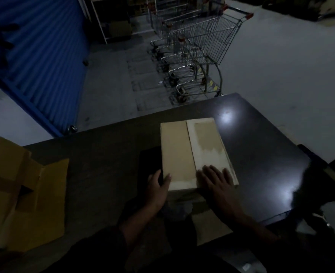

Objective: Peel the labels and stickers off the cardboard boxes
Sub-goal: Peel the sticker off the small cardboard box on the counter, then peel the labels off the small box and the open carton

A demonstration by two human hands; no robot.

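Note:
A closed cardboard box (pixel 179 152) lies on the dark table (pixel 103 154), its two top flaps meeting along a middle seam. The right flap carries a pale layer with a rough darker patch (pixel 207 139) where the surface looks torn away. My left hand (pixel 158 189) grips the box's near left corner, thumb on top and fingers down the side. My right hand (pixel 214 179) lies flat on the near end of the right flap with fingers spread. The scene is dim.
An opened yellow-brown cardboard box (pixel 24 196) sits at the table's left end. A row of nested shopping carts (pixel 198 46) stands beyond the far edge, beside a blue shutter (pixel 36 52). A dark blurred object (pixel 318 186) is at the right edge.

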